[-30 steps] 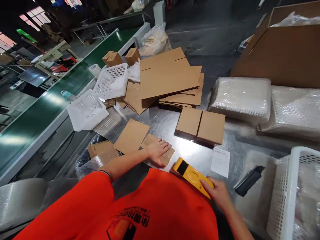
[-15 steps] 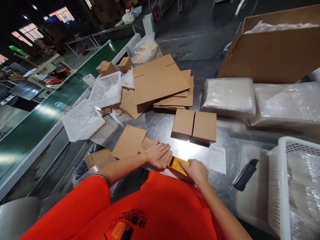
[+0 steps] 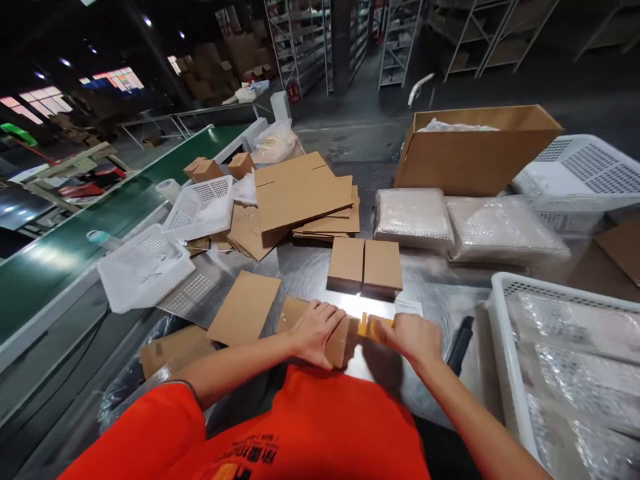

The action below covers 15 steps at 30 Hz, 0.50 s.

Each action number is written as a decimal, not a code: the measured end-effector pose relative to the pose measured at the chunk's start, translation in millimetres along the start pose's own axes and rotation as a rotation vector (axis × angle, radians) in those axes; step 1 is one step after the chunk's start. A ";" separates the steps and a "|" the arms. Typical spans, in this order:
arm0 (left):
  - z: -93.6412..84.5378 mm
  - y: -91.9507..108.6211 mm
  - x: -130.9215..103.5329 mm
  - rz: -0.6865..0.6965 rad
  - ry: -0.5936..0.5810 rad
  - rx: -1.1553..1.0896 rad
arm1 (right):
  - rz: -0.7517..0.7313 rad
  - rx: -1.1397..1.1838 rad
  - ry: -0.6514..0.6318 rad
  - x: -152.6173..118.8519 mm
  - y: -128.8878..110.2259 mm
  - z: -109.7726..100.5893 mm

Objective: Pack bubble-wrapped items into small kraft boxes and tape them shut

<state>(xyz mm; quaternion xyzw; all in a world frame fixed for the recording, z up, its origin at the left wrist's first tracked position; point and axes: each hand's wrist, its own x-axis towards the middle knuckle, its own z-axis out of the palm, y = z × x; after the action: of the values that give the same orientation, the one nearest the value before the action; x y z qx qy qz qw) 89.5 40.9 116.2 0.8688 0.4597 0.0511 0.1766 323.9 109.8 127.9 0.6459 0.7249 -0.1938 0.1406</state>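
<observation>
Brown and small, the cardboard box lies on the metal table under the left hand, laid over it with fingers slightly apart. The right hand curls around a blurred yellow tool near the box's end. Beyond, 2 cardboard stacks sit side by side.

Bubble-wrapped parcels are being overlooked by an open carton; the green conveyor is being lit in patches, and metal shelves are being dimmed by shadow.
</observation>
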 end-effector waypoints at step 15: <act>0.4 2.7 -9.8 -0.304 0.461 -0.574 | 0.079 0.533 0.263 -25.6 -11.5 54.6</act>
<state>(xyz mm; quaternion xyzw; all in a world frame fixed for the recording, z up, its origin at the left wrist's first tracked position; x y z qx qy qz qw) 86.1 31.4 117.5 0.6719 0.5777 0.3447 0.3099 313.2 60.9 92.4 0.7071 0.6348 -0.2866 -0.1216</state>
